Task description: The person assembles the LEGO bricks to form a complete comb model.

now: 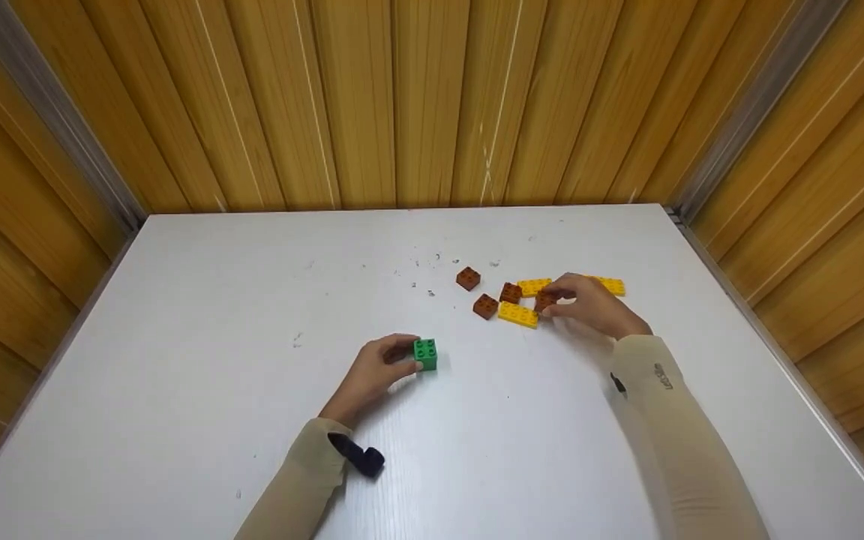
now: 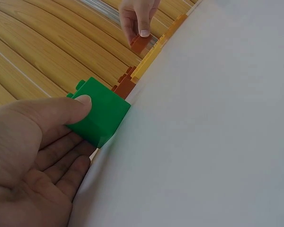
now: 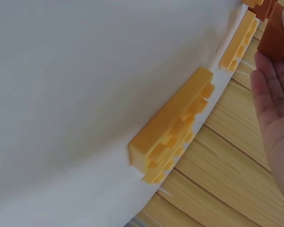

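My left hand (image 1: 372, 373) pinches a green building brick (image 1: 425, 355) with four-stud top, thumb on the near side and fingers behind it. In the left wrist view the green brick (image 2: 99, 112) stands upright, its lower edge right at the white tabletop. Farther right, my right hand (image 1: 595, 306) grips a brown brick (image 1: 544, 301) between thumb and fingers. That brown brick (image 3: 274, 34) appears raised above the table in the right wrist view. Just left of it lie a yellow brick (image 1: 518, 315) and a brown brick (image 1: 511, 292).
Two more brown bricks (image 1: 468, 278) (image 1: 485, 306) lie at the left of the group. Behind it is a yellow brick (image 1: 534, 287); another yellow brick (image 1: 613, 286) is partly hidden by my right hand. Wood-patterned walls (image 1: 432, 105) border the white table (image 1: 214, 300) behind and at both sides.
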The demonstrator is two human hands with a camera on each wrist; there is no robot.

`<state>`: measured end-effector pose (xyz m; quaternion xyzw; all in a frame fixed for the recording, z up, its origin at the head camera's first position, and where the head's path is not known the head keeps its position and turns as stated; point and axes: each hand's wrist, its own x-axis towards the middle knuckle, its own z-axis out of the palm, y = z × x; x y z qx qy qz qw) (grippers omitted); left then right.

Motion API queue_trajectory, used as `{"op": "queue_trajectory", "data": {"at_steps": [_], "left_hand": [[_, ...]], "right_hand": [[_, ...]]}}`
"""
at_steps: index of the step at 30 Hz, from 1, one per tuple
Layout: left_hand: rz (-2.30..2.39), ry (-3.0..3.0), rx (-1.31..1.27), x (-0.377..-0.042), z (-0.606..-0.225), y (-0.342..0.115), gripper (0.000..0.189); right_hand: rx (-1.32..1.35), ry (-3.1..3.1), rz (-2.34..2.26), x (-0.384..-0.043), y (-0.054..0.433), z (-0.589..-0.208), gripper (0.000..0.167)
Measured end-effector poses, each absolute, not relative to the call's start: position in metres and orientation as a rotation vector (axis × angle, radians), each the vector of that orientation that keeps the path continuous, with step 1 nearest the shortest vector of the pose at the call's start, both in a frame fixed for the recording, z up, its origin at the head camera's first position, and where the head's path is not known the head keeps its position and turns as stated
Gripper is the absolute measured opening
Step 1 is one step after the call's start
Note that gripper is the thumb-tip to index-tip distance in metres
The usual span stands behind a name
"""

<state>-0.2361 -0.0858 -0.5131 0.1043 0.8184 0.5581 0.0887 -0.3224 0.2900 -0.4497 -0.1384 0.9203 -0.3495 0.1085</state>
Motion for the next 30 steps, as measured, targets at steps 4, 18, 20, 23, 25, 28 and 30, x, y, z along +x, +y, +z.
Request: {"op": "queue_trajectory", "data": {"at_steps": [4, 18, 20, 23, 25, 28, 30], "left_hand": [[1.677, 2.426, 0.315, -0.236, -0.513, -0.086, 0.043], [1.689, 2.411, 0.304, -0.236, -0.513, -0.087, 0.042], [1.697, 2.403, 0.314, -0.236, -0.513, -0.087, 0.042], [1.708, 2.397, 0.33, -0.236, -0.512, -0.087, 0.043], [1.715, 2.39, 0.337, -0.235, -0.512, -0.087, 0.043], [1.706, 2.401, 0.329, -0.235, -0.512, -0.087, 0.042], [1.701, 2.404, 0.321, -0.235, -0.512, -0.087, 0.042]], "right_hand": [[-0.453, 2.71, -1.005, -0.322, 0.283, -0.446, 0.043], [-0.675, 2.725, -0.91, -0.321, 0.25, -0.437, 0.049], [-0.732, 2.719, -0.92, -0.32, 0.246, -0.437, 0.047], [-0.805, 2.693, -0.948, -0.318, 0.238, -0.435, 0.046], [-0.845, 2.678, -0.954, -0.317, 0.234, -0.434, 0.045], [-0.869, 2.655, -0.965, -0.315, 0.226, -0.433, 0.045], [-0.878, 2.644, -0.966, -0.313, 0.222, -0.433, 0.045]]}}
